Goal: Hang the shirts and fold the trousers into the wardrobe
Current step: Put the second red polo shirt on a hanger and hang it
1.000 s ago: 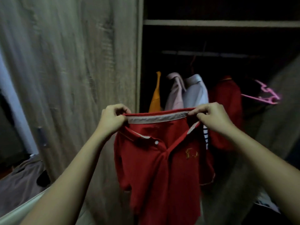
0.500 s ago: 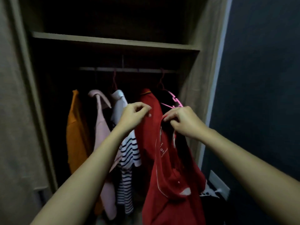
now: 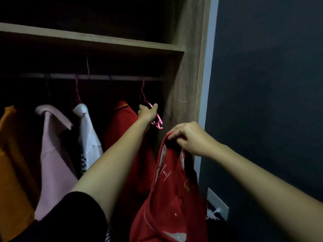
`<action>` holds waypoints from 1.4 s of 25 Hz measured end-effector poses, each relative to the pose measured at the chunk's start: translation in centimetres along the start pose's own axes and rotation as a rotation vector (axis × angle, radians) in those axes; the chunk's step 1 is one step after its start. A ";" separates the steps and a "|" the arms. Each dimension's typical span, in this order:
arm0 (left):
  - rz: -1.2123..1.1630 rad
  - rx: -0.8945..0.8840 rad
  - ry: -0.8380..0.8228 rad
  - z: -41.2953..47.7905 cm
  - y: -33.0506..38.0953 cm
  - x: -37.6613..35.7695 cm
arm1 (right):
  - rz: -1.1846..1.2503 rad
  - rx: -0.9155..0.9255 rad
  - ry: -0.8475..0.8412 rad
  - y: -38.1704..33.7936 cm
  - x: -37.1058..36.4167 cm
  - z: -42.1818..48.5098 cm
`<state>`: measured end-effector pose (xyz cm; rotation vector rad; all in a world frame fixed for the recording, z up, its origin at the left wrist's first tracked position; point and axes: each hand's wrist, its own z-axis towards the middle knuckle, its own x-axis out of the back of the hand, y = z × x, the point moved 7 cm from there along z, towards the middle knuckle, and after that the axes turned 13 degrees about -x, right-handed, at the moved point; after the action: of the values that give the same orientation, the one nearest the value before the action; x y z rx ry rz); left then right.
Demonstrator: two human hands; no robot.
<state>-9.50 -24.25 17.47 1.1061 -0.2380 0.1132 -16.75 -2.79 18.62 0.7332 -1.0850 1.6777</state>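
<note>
— What hangs on the rail point(image 3: 104, 78), from the left?

— An orange garment point(image 3: 10, 154), a pale pink shirt point(image 3: 52, 154), a white shirt point(image 3: 88, 137) over something striped, then a red shirt already hung point(image 3: 122, 126). All are soft cloth, limp on their hangers.

— And our hands?

— Our left hand point(image 3: 147, 113) reaches deep into the wardrobe point(image 3: 185, 84), fingers curled round the pink hanger point(image 3: 158, 122). It is thin moulded plastic with its hook over the rail's right end. Our right hand point(image 3: 190, 138) is nearer us and lower. It pinches the collar of the red polo shirt point(image 3: 171, 198), which droops straight down in front of the wardrobe's right side panel, not yet inside.

— What does the next move turn on?

— The hanger lies up and to the left of the collar, further in. Its long axis slants down towards us, near end pointing at the shirt. Only our left hand has it, so we judge that hand must unhook it and bring it to the neck.

— Any snag?

— The collar is bunched in our pinch, not spread. The slack knit probably needs opening first.
</note>
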 end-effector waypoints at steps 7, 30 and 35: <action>-0.314 -0.033 0.031 3.9 -0.4 -3.0 | 0.048 -0.013 -0.043 3.1 -1.9 2.0; 0.539 -0.490 0.144 -26.9 -3.2 31.9 | -0.061 -0.232 -0.041 -4.1 -8.5 -2.7; 0.477 -0.441 0.056 -35.4 -5.9 37.2 | -0.101 -0.219 -0.091 -6.8 -9.1 -4.8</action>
<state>32.46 3.75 6.42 0.5911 -0.4511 0.4928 -7.13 -1.21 11.03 0.7156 -1.2522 1.4258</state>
